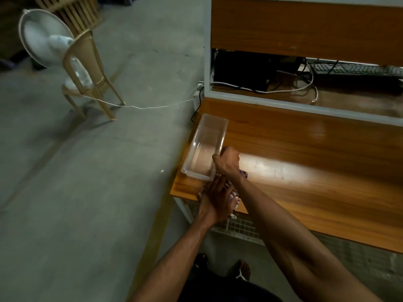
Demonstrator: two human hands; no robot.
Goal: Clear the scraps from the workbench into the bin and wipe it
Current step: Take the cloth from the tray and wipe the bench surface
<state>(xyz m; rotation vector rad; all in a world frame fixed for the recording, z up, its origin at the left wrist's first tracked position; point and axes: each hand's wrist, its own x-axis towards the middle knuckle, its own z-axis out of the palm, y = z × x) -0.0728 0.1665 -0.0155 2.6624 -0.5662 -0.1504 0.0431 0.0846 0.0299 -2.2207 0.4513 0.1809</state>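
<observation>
A clear plastic bin [202,136] stands at the left end of the wooden workbench [305,162]. My right hand [226,163] grips the bin's near right rim with curled fingers. Just below it, my left hand [214,198] lies flat with straight fingers on a striped cloth [234,196] at the bench's front left corner. The cloth shows only in patches around my hands. No scraps are visible on the bench top or inside the bin.
A shelf [327,99] behind the bench carries cables and a black keyboard [357,69]. On the concrete floor to the left stand a tan chair [87,75] and a white fan [43,38], with a white cord [152,106] running to the bench.
</observation>
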